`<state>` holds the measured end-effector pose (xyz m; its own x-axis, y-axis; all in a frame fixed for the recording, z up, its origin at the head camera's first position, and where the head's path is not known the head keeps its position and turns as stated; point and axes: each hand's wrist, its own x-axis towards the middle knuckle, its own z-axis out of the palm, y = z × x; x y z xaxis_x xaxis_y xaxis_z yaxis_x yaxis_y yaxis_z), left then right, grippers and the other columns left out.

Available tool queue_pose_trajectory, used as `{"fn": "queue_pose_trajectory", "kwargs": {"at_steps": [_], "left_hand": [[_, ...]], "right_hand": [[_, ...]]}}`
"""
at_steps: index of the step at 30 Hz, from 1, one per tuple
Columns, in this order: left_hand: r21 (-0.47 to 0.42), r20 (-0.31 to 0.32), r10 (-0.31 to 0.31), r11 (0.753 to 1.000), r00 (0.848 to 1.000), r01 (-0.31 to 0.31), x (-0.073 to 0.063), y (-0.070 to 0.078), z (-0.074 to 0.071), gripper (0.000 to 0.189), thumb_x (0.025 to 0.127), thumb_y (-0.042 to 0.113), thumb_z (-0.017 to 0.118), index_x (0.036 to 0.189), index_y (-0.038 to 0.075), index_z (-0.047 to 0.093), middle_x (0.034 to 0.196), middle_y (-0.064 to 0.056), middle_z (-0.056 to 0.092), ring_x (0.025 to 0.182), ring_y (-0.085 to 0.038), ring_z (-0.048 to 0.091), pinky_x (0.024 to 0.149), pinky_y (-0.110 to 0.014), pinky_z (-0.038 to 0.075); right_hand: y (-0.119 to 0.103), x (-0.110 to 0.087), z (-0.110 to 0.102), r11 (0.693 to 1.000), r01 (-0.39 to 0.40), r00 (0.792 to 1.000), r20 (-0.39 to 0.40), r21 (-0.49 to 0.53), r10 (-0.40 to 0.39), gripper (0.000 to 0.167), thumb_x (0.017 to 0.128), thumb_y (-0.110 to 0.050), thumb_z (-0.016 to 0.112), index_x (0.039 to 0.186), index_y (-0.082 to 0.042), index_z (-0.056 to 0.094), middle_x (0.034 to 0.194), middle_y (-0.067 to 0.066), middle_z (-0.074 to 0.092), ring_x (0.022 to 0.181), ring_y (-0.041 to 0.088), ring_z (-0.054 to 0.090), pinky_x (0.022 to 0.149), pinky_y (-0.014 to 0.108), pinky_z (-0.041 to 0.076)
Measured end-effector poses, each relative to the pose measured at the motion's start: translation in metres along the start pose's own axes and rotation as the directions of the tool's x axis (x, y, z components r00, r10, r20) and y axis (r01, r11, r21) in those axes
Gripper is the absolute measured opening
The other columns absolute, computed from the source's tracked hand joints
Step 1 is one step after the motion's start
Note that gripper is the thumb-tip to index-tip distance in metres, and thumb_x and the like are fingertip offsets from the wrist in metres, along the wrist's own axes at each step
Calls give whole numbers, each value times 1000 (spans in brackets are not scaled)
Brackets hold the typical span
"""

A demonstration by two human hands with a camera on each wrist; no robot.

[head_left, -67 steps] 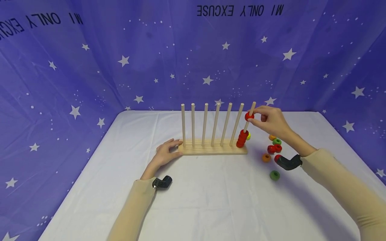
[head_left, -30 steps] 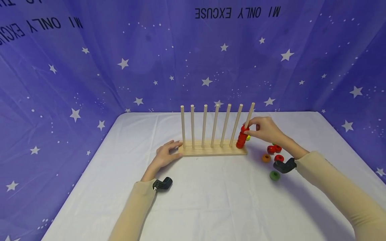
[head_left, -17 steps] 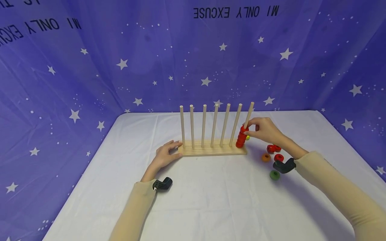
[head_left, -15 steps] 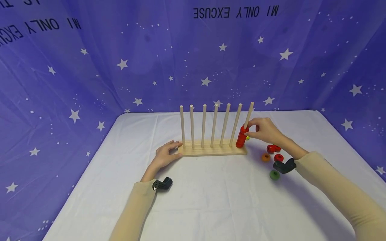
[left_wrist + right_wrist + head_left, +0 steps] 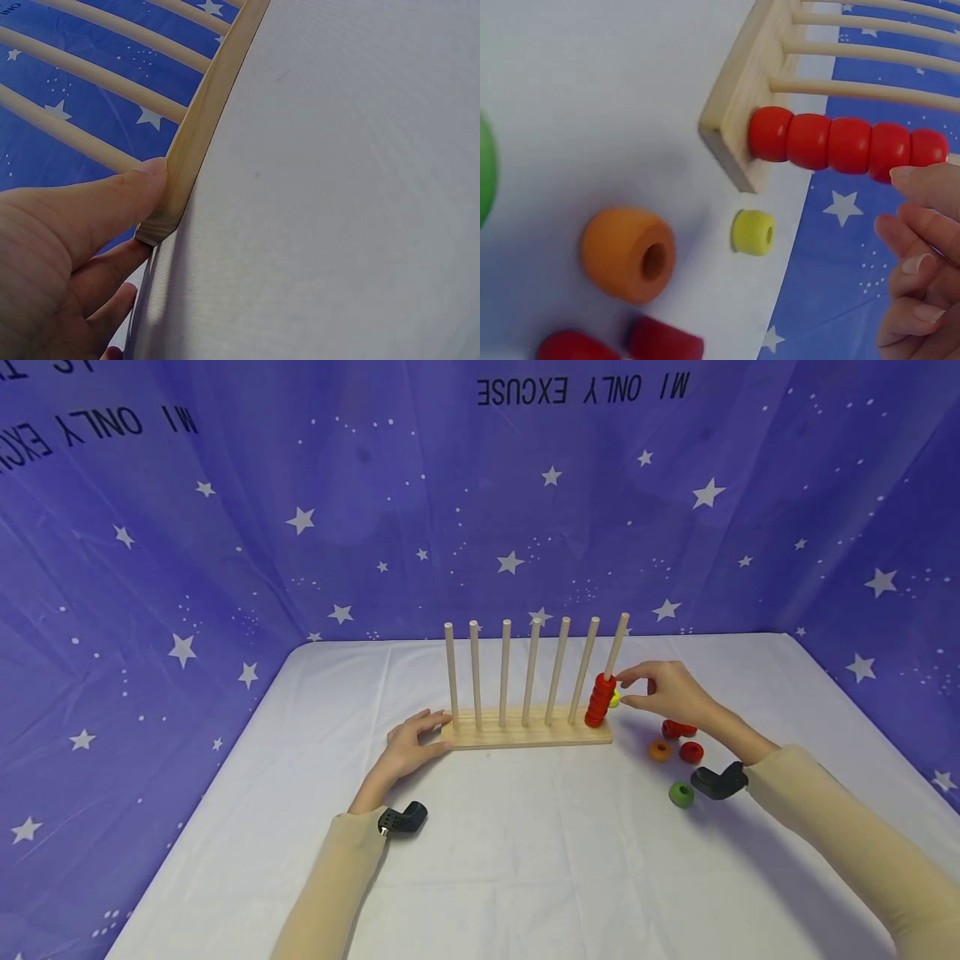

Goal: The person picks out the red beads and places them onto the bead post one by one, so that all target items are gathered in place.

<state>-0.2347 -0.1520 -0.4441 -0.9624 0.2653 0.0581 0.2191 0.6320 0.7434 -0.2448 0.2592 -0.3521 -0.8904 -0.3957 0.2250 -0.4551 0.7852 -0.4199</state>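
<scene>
A wooden peg stand point(image 5: 517, 739) with a row of upright rods stands on the white table. Several red beads point(image 5: 599, 702) are stacked on its rightmost rod, reaching roughly halfway up. My left hand point(image 5: 411, 746) holds the stand's left end; the left wrist view shows the thumb point(image 5: 142, 184) on the base's long edge and fingers around the end. Just right of the bead stack is my right hand point(image 5: 670, 692), thumb and index finger parted with nothing between them. In the right wrist view its fingertips point(image 5: 904, 176) lie close to the top bead.
Loose beads lie right of the stand: a yellow one point(image 5: 754, 232) near its corner, an orange one point(image 5: 660, 750), a green one point(image 5: 681, 794) nearer the front and several red ones point(image 5: 692, 752). A purple star-print cloth point(image 5: 420, 510) hangs behind the table.
My right hand brought a red bead down the rightmost rod onto the stack, let go of it and drew slightly away to the right. The left hand stayed in place.
</scene>
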Motion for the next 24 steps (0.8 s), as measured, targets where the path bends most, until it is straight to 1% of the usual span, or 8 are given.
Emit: {"fn": "queue_pose_trajectory", "kwargs": {"at_steps": [7,15,18,22,24], "left_hand": [[-4,3,-7,1000,1000,7,0,0,0,50,82,24,70,129,12,57,143,-10,48,142,-34,29,111,-60,11],[-12,3,-4,1000,1000,4,-1,0,0,50,83,24,70,129,11,56,143,-11,48,142,-35,29,110,-61,11],[-11,1,-4,1000,1000,4,-1,1,0,50,83,24,70,129,11,56,143,-11,48,142,-35,29,110,-60,11],[-5,-3,-7,1000,1000,7,0,1,0,50,82,24,70,129,11,57,143,-11,48,142,-35,29,110,-60,12],[3,-5,-4,1000,1000,4,0,1,0,49,82,23,70,128,11,57,142,-12,49,141,-35,30,110,-60,12]], "right_hand": [[8,-9,-3,999,-44,999,6,-18,45,31,78,-9,72,109,-1,67,97,19,71,57,15,43,50,21,37],[20,-18,-7,995,-95,995,30,-14,95,26,79,-8,71,104,-1,69,99,21,70,58,15,44,49,20,40],[27,-22,-7,994,-110,993,36,-14,110,26,80,-8,71,104,-1,69,100,21,70,62,16,46,53,20,42],[34,-26,-5,993,-116,992,42,-22,117,27,80,-9,71,105,0,69,101,20,70,75,21,55,63,18,45],[36,-28,-5,993,-119,991,51,-28,120,27,80,-9,71,105,0,69,101,20,70,76,21,55,65,18,45]]}}
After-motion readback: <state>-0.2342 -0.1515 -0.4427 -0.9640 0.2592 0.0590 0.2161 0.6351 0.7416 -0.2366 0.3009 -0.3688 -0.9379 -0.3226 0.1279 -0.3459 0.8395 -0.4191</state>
